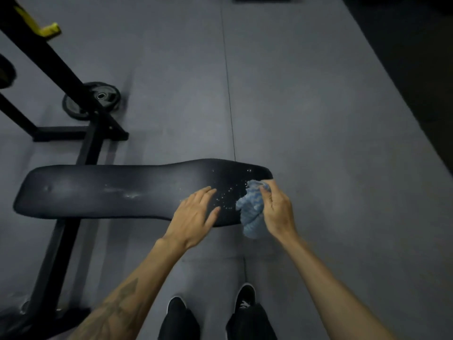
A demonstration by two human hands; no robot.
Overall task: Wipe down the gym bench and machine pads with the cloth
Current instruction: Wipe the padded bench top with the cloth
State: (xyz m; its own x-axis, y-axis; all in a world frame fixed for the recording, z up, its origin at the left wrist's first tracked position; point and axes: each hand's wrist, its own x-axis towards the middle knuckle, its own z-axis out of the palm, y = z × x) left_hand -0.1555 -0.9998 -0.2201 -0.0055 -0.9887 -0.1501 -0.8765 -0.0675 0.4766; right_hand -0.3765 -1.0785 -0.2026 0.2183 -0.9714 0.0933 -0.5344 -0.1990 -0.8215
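A long black bench pad (110, 190) runs left to right across the middle of the head view, with droplets scattered over its wide right end and smears near its middle. My right hand (277, 209) grips a bunched blue cloth (251, 209) at the pad's right end; the cloth hangs partly over the near edge. My left hand (196, 214) lies flat on the pad just left of the droplets, fingers straight and spread.
The bench's black frame (51, 261) runs under the pad toward the lower left. A black rack upright (58, 69) with a yellow hook (47, 29) slants across the upper left. A weight plate (92, 99) lies on the grey floor. My shoes (208, 307) stand below.
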